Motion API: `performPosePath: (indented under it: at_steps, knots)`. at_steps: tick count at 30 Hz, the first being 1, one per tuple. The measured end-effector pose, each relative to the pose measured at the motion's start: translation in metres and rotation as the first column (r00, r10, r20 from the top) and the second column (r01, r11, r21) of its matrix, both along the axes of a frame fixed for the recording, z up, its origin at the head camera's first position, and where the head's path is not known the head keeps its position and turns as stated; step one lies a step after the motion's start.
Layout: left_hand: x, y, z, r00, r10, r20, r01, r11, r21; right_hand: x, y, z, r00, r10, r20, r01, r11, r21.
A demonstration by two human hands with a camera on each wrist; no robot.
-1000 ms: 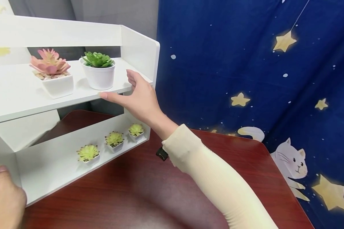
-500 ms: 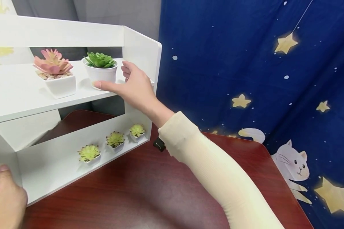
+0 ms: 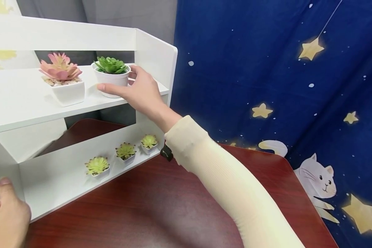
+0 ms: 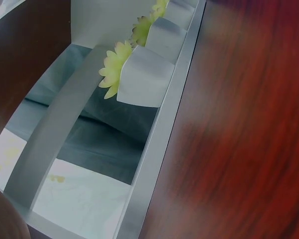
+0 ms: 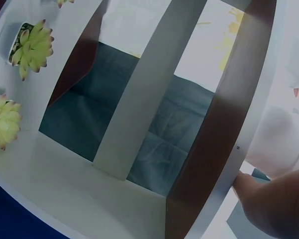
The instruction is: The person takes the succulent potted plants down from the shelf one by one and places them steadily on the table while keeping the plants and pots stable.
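Note:
My right hand (image 3: 144, 91) is around the white round pot of a green artificial succulent (image 3: 111, 74) on the upper shelf. Its thumb lies across the pot's front and the fingers reach behind its right side. In the right wrist view the thumb (image 5: 273, 199) is beside the pale pot (image 5: 278, 142). My left hand (image 3: 9, 217) grips the white shelf unit (image 3: 49, 187) at an upright panel, thumb on the near face; its other fingers are mostly hidden. A pink succulent in a square white pot (image 3: 69, 93) stands left of the green one.
Three small yellow-green succulents, the nearest one (image 3: 97, 167) leftmost, stand in white pots along the lower shelf's front. The unit rests on a reddish-brown table (image 3: 161, 203). A blue star-and-cat curtain (image 3: 229, 69) hangs behind, beside grey cloth (image 3: 130, 13).
My right hand has moved up and left from the upper shelf's edge to the green succulent's pot, closing around it. The left hand stays at the panel. The view has shifted slightly.

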State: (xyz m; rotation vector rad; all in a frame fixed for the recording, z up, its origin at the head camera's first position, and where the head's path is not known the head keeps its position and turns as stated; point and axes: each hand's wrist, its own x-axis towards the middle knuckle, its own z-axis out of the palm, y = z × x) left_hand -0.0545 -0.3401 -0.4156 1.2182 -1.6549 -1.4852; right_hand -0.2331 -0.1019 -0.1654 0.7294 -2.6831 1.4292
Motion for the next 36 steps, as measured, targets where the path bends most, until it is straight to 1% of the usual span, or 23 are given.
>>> performPosePath:
  at_steps: [2,4,5,7,8,9,11,12,13,15,18,20,22,24,25,29,31,33,36]
  knots:
    - [0.000,0.000,0.000,1.000,-0.001,0.008,0.001,1.000,0.003,-0.001,-0.001,0.000,1.000,-0.006,0.015,0.006,1.000,-0.013]
    - [-0.001,0.002,0.002,1.000,0.005,0.031,-0.005,1.000,0.001,-0.001,-0.001,-0.001,0.999,-0.012,0.037,0.013,0.999,-0.033]
    - [-0.003,0.004,0.002,1.000,0.014,0.016,-0.013,0.999,-0.030,-0.002,-0.001,-0.001,0.999,-0.017,0.045,0.019,0.999,-0.039]
    - [-0.008,0.007,0.004,0.998,0.036,-0.044,-0.040,0.993,-0.108,-0.003,0.000,-0.002,0.999,-0.019,0.045,0.022,0.998,-0.058]
    - [-0.010,0.009,0.005,0.995,0.042,-0.090,-0.056,0.985,-0.162,-0.004,0.000,-0.002,0.999,-0.022,0.038,0.025,0.998,-0.060]
    - [-0.013,0.011,0.005,0.989,0.046,-0.139,-0.076,0.973,-0.216,-0.005,0.001,-0.003,0.999,-0.024,0.026,0.026,0.998,-0.062]
    - [-0.018,0.014,0.005,0.970,0.031,-0.240,-0.108,0.943,-0.314,-0.006,0.002,-0.005,1.000,-0.025,0.003,0.025,0.998,-0.066]
    - [-0.018,0.014,0.005,0.963,0.024,-0.268,-0.118,0.933,-0.340,-0.007,0.003,-0.006,1.000,-0.025,-0.005,0.025,0.997,-0.068]
    - [-0.018,0.015,0.004,0.960,0.023,-0.280,-0.125,0.927,-0.352,-0.008,0.004,-0.007,1.000,-0.025,-0.009,0.024,0.997,-0.070]
    - [-0.018,0.016,0.003,0.959,0.022,-0.281,-0.126,0.925,-0.357,-0.009,0.005,-0.009,1.000,-0.025,-0.011,0.024,0.997,-0.080]
    - [-0.018,0.016,-0.002,0.963,0.028,-0.269,-0.128,0.924,-0.361,-0.010,0.006,-0.012,1.000,-0.030,-0.006,0.029,0.996,-0.083]
    - [-0.017,0.016,-0.004,0.964,0.036,-0.262,-0.133,0.923,-0.362,-0.009,0.006,-0.012,0.999,-0.036,-0.006,0.035,0.996,-0.082]
    - [-0.017,0.015,-0.007,0.963,0.042,-0.266,-0.140,0.921,-0.363,-0.009,0.006,-0.012,0.999,-0.040,-0.002,0.039,0.996,-0.083]
    - [-0.017,0.015,-0.008,0.964,0.048,-0.261,-0.145,0.919,-0.365,-0.008,0.007,-0.012,0.999,-0.043,0.003,0.043,0.995,-0.087]
    - [-0.016,0.015,-0.008,0.967,0.059,-0.249,-0.145,0.927,-0.347,-0.007,0.008,-0.013,0.999,-0.042,0.002,0.042,0.995,-0.090]
    - [-0.013,0.016,-0.007,0.975,0.068,-0.211,-0.132,0.943,-0.306,-0.005,0.014,-0.014,1.000,-0.026,0.004,0.027,0.994,-0.109]
    - [-0.012,0.016,-0.005,0.976,0.063,-0.207,-0.123,0.948,-0.293,-0.004,0.017,-0.014,1.000,-0.019,0.015,0.020,0.993,-0.118]
    - [-0.012,0.016,-0.005,0.976,0.054,-0.212,-0.116,0.949,-0.293,-0.004,0.022,-0.015,1.000,-0.018,0.024,0.021,0.992,-0.121]
    - [-0.012,0.016,-0.005,0.979,0.054,-0.198,-0.110,0.952,-0.285,-0.004,0.029,-0.017,0.999,-0.014,0.031,0.018,0.992,-0.124]
